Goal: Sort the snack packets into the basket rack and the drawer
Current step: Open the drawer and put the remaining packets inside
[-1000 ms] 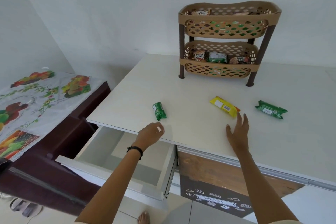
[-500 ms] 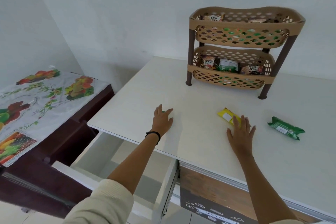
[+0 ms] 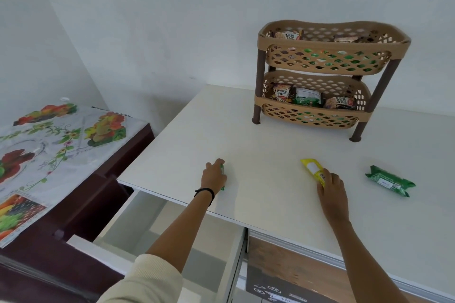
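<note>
My left hand (image 3: 213, 176) curls over a small green packet (image 3: 222, 171) on the white tabletop (image 3: 246, 145); only a sliver of the packet shows. My right hand (image 3: 331, 187) grips the near end of a yellow packet (image 3: 312, 169) lying on the table. A second green packet (image 3: 389, 181) lies loose to the right. The tan two-tier basket rack (image 3: 327, 44) stands at the back and holds several packets on both tiers. A white drawer (image 3: 231, 270) is pulled open under the table's front edge, below my left arm.
A dark wooden cabinet (image 3: 81, 204) with a fruit-print cloth (image 3: 49, 145) stands to the left of the table. White walls close the back and left. A brown panel (image 3: 295, 261) sits under the table beside the drawer.
Both hands reached forward onto the table. My left hand closed over the small green packet and my right hand closed on the yellow packet's near end.
</note>
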Motion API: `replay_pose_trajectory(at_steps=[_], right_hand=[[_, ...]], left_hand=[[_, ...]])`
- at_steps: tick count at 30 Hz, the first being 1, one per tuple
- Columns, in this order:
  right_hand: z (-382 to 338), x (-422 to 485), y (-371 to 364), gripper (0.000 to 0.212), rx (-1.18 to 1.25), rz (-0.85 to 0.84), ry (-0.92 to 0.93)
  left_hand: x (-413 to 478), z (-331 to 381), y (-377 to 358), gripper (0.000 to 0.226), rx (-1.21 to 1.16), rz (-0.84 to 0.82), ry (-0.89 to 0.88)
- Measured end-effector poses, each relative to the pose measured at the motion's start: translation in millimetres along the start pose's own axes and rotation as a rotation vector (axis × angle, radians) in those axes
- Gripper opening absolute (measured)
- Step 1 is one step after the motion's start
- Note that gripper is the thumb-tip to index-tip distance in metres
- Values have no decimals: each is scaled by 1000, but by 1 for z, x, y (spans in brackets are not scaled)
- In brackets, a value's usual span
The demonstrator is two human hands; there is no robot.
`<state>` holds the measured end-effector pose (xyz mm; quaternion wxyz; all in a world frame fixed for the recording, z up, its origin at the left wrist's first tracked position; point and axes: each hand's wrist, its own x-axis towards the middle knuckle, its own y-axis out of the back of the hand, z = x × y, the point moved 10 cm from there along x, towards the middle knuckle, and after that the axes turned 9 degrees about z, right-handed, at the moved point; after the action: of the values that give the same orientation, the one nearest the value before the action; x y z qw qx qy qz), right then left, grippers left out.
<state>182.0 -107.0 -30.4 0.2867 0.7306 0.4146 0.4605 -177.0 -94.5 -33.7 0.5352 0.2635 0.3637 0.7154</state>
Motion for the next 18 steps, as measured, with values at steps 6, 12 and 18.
replay_pose_trajectory(at_steps=[6, 12, 18], right_hand=[[15, -9, 5, 39, 240, 10, -113], [28, -33, 18, 45, 472, 83, -361], [15, -53, 0, 28, 776, 55, -543]], left_hand=[[-9, -35, 23, 57, -196, -37, -3], [-40, -72, 37, 55, -681, -406, 3], [-70, -134, 36, 57, -521, -694, 22]])
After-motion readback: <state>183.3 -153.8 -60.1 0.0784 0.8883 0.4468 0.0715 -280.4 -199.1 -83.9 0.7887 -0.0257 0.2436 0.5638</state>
